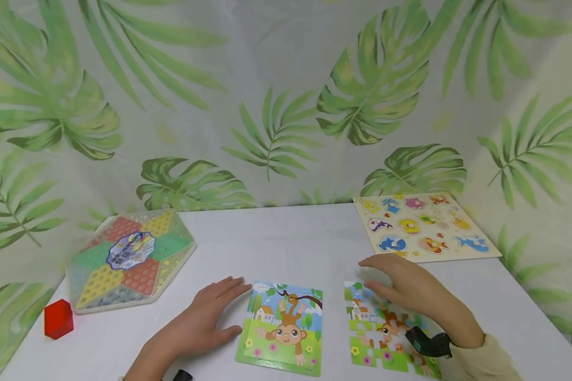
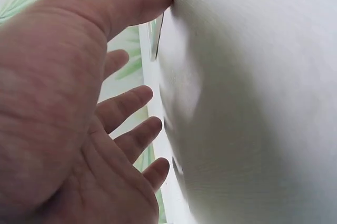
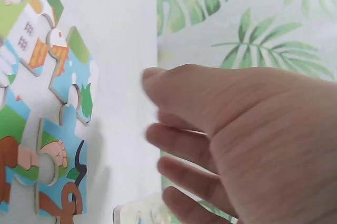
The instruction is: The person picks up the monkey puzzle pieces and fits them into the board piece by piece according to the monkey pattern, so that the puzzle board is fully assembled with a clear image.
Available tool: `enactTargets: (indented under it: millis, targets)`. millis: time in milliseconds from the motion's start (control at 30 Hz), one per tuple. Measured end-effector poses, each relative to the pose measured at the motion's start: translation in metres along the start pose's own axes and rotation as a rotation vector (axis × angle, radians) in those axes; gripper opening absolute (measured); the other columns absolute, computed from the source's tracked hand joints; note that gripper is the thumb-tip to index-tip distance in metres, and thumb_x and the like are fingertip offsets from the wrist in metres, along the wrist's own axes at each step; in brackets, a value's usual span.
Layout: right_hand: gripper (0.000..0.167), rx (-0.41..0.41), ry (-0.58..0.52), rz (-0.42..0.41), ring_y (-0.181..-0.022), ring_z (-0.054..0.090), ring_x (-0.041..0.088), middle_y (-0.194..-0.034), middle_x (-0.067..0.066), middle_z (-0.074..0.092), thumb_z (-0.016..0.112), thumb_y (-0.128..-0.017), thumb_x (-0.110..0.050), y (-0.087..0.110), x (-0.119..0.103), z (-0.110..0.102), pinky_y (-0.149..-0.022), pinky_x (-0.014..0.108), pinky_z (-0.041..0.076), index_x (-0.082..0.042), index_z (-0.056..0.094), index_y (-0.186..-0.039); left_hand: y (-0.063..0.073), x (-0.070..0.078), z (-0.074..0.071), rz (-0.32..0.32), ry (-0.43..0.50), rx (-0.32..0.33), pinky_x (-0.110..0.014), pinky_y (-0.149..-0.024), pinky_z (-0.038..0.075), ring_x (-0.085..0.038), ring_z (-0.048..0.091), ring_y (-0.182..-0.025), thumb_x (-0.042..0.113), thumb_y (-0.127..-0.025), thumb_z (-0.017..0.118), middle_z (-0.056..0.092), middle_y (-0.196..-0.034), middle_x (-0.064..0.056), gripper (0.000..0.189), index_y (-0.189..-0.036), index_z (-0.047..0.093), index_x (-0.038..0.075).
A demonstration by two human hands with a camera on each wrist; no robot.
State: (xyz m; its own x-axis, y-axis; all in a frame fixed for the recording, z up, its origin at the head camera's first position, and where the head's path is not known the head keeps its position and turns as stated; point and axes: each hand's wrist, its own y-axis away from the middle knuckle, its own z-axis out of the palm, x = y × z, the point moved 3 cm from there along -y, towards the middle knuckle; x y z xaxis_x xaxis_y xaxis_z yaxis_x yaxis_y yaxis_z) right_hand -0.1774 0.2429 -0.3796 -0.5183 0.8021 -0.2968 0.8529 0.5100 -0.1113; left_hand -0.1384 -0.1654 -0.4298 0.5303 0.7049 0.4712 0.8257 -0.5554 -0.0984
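In the head view my left hand [image 1: 202, 320] rests low over the table, fingers spread and holding nothing. Right beside it lies a puzzle board [image 1: 267, 346] printed with a hanging monkey, a house and flowers. In the left wrist view the thumb [image 2: 142, 2] overlaps the board's edge. My right hand [image 1: 405, 280] hovers over the back of a partly joined jigsaw [image 1: 362, 312] with the same monkey picture. Gaps show between several of its pieces, and the hand and wrist hide part of it. Seen from the right wrist, the fingers [image 3: 184, 142] are loosely bent, with nothing between them.
At the back right lies a wooden peg puzzle [image 1: 429, 248] with sea animals. A hexagonal Chinese checkers board [image 1: 88, 259] under a clear cover lies at left, with a red block [image 1: 59, 319] near it. A leaf-print cloth [image 1: 286, 79] hangs behind the white table [image 1: 267, 243].
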Motion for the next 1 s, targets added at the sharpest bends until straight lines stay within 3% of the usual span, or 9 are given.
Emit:
enactTargets:
  millis: [133,400,567,800,1000]
  targets:
    - [0.029,-0.088,-0.038,0.005,-0.118,0.065,0.030,-0.125,0.002,0.071,0.074,-0.097,-0.027,-0.010,0.002,0.003,-0.094,0.050,0.056,-0.016,0.073,-0.123,-0.001,-0.001,0.002,0.011,0.011,-0.022,-0.067,-0.118,0.028,-0.041,0.034,-0.151,0.033,-0.091,0.077,0.044,-0.161,-0.010,0.065,-0.151,0.052,0.025]
    - [0.033,-0.193,-0.067,0.038,-0.120,0.065,0.027,-0.127,0.000,0.070,0.077,-0.094,-0.026,-0.017,0.009,0.019,-0.097,0.049,0.055,-0.017,0.073,-0.125,-0.002,0.002,0.011,0.058,0.032,-0.015,-0.069,-0.118,0.022,-0.042,0.030,-0.153,0.044,-0.091,0.075,0.042,-0.163,-0.009,0.064,-0.149,0.056,0.025]
    - [0.031,-0.211,-0.061,-0.024,-0.112,0.066,0.021,-0.123,-0.005,0.070,0.078,-0.093,-0.028,-0.017,0.011,0.025,-0.089,0.041,0.057,-0.019,0.074,-0.123,-0.005,0.006,0.023,0.084,0.016,0.036,-0.062,-0.119,0.018,-0.034,0.034,-0.153,0.044,-0.092,0.074,0.046,-0.161,-0.003,0.063,-0.147,0.057,0.021]
    - [0.031,-0.207,-0.017,-0.101,-0.108,0.065,0.021,-0.119,-0.006,0.069,0.078,-0.093,-0.030,-0.017,0.012,0.027,-0.087,0.039,0.057,-0.018,0.075,-0.122,-0.006,0.010,0.034,0.124,-0.097,0.130,-0.052,-0.119,0.017,-0.027,0.038,-0.152,0.059,-0.095,0.064,0.046,-0.161,0.000,0.066,-0.149,0.056,0.022]
    - [0.033,-0.206,-0.026,-0.113,-0.103,0.063,0.021,-0.118,-0.003,0.069,0.080,-0.091,-0.032,-0.017,0.011,0.029,-0.080,0.034,0.057,-0.017,0.077,-0.120,-0.008,0.009,0.036,0.090,-0.108,0.106,-0.051,-0.122,0.018,-0.024,0.036,-0.153,0.067,-0.091,0.063,0.045,-0.162,0.002,0.072,-0.149,0.056,0.024]
